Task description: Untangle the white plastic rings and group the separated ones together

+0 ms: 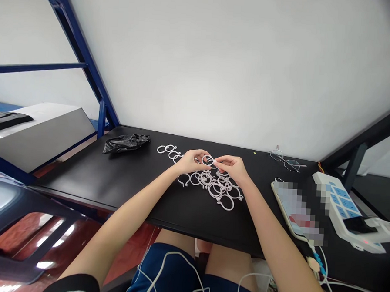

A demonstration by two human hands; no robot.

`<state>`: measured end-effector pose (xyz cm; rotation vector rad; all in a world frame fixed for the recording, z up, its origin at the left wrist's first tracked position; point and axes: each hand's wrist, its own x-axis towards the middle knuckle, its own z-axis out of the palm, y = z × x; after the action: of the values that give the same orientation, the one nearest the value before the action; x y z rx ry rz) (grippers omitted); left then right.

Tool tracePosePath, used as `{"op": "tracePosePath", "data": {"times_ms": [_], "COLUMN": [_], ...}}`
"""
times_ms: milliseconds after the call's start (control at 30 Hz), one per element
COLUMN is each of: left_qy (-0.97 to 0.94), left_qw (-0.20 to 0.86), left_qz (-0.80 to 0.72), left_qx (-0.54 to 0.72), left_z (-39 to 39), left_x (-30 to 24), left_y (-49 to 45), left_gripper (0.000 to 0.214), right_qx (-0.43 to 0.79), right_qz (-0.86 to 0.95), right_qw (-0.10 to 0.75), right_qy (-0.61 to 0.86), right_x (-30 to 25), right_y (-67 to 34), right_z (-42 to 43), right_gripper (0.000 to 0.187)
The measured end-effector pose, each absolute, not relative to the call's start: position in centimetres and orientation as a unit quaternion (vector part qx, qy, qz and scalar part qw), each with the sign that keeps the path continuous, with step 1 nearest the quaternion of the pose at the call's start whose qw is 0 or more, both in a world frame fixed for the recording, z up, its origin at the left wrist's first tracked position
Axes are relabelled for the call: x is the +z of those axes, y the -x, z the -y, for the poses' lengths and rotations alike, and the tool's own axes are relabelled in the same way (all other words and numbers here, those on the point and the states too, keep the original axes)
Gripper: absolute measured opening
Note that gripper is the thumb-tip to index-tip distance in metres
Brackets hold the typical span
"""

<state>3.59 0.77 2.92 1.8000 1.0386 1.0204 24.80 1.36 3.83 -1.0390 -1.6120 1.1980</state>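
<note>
Both my hands meet over the middle of a black table point(92, 175). Between my left hand point(191, 160) and my right hand point(232, 166) are white curtain rings point(209, 156), which look like two overlapping. Left fingers close on the left side of the rings, and right thumb and fingers pinch the right side. Just below my hands lies a loose pile of similar white rings point(216, 190), each with a small eyelet or knob. A short row of linked or overlapping rings point(162, 149) stretches out left of my left hand.
A crumpled black plastic bag point(126, 143) lies at the back left. On the right are eyeglasses point(291, 165), a phone point(292, 212) on a charging cable, and a white power strip point(345, 206). Blue metal frame bars point(84, 62) rise at left; a pale wall stands behind.
</note>
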Motion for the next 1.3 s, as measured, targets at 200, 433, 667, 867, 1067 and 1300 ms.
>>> {"op": "tracePosePath", "data": {"times_ms": [200, 433, 667, 867, 1067, 1300], "left_qy": [-0.698, -0.68, -0.696, -0.707, -0.713, -0.726], "left_qw": [0.428, 0.461, 0.443, 0.424, 0.41, 0.383], "left_qz": [-0.389, -0.382, -0.387, -0.389, -0.389, -0.395], "left_qx": [0.423, 0.423, 0.412, 0.412, 0.414, 0.412], "left_z": [-0.72, -0.7, -0.85, -0.98, -0.99, -1.06], "left_x": [3.01, 2.93, 2.9, 2.86, 3.01, 3.05], "left_y": [-3.62, -3.65, -3.41, -3.23, -3.06, -2.9], "left_gripper": [0.061, 0.06, 0.06, 0.059, 0.058, 0.055], "right_qx": [0.477, 0.478, 0.472, 0.465, 0.463, 0.45], "right_qz": [0.642, 0.641, 0.642, 0.645, 0.649, 0.66], "right_qw": [0.443, 0.449, 0.45, 0.449, 0.448, 0.445], "right_qy": [0.404, 0.399, 0.402, 0.407, 0.404, 0.404], "right_x": [3.64, 3.87, 3.8, 3.78, 3.79, 3.46], "right_y": [-24.74, -24.62, -24.49, -24.35, -24.26, -24.24], "right_z": [-1.4, -1.22, -1.22, -1.21, -1.09, -1.16], "right_gripper": [0.034, 0.034, 0.038, 0.04, 0.039, 0.038]}}
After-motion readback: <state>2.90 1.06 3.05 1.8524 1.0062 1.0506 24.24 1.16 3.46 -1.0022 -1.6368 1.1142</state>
